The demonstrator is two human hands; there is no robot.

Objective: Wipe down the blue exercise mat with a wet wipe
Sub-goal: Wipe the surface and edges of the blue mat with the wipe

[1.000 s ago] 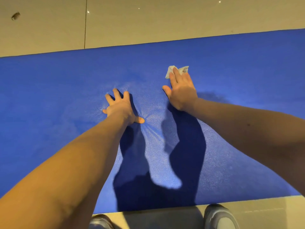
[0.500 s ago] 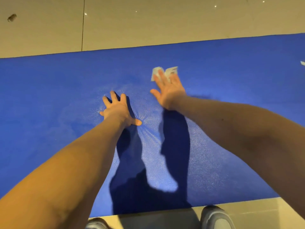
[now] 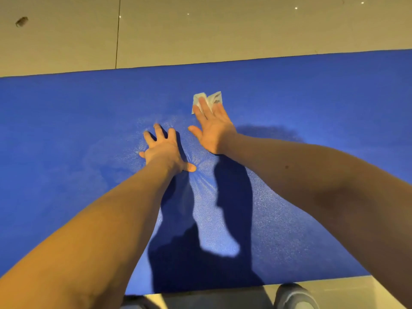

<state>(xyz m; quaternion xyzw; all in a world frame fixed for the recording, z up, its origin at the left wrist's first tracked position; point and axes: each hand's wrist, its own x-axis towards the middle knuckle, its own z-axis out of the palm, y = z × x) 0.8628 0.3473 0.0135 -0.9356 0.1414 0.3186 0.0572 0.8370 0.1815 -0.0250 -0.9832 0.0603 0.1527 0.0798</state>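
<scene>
Pressing the wet wipe [image 3: 208,100] flat to the blue mat [image 3: 66,130], far of centre in the head view: right hand [image 3: 214,130], fingers straight, close together. Just near-left, the left hand [image 3: 163,150] braces, fingers splayed, mat puckering around it. Risk: only fingertips cover the crumpled wipe, so a fast stroke may shed it.

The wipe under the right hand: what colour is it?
The wipe is white with greyish marks, seen in the head view.
</scene>
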